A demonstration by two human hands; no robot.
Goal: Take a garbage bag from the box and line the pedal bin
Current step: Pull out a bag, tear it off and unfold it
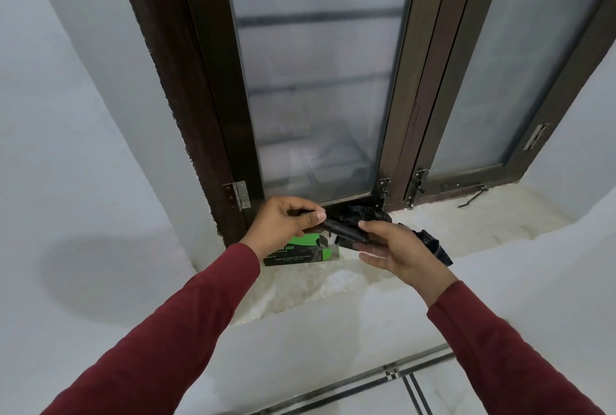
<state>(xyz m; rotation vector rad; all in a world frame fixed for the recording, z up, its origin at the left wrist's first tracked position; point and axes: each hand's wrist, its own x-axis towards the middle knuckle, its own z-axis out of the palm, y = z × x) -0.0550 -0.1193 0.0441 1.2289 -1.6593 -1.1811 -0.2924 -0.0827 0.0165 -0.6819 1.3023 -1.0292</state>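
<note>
I've got the bag roll [346, 231] pinched in both hands, left hand [286, 219] and right hand [396, 253], above the box [300, 254]. Next I'd tear one bag free; no bin in view.

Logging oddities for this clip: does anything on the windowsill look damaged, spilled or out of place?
Nothing spilled or broken. The green box lies on the sill with its end flap open, and both hands hold black bags above it.
</note>
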